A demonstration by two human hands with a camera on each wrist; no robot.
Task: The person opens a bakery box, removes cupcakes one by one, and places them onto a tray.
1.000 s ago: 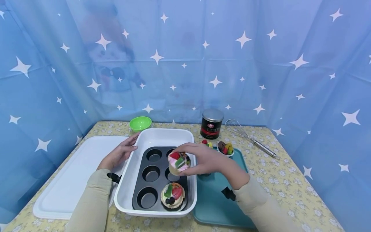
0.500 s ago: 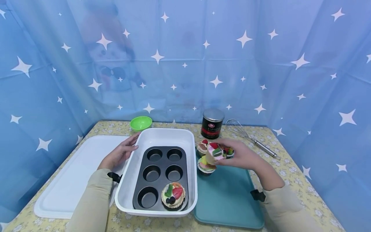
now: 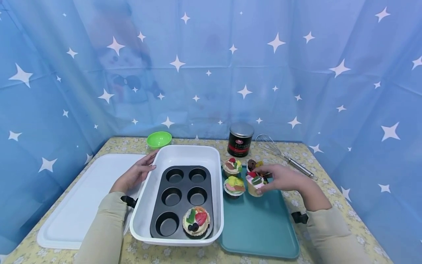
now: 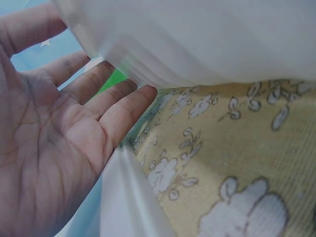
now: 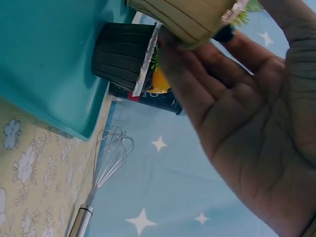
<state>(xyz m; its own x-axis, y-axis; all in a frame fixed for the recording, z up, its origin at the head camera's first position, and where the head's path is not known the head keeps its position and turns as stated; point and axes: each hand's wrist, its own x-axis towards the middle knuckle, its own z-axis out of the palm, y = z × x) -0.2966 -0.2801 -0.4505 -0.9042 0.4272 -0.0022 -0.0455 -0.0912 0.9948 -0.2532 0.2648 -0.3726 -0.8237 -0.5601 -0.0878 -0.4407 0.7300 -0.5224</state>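
My right hand holds a cupcake in a pale cup, topped with pink cream and fruit, over the back of the teal tray. In the right wrist view the pale cup is between thumb and fingers; whether it touches the tray cannot be told. My left hand lies against the left wall of the white baking dish, its fingers nearly straight. Inside the dish, a dark muffin tin carries one fruit-topped cupcake in its front right cup.
Other cupcakes stand on the teal tray: one yellow-topped, one with a raspberry, one chocolate-topped. Behind are an espresso can, a whisk and a green bowl. A white lid lies at left.
My right hand has carried the pink cupcake from above the muffin tin rightward to the teal tray, and lowered it. My left hand has stayed at the dish.
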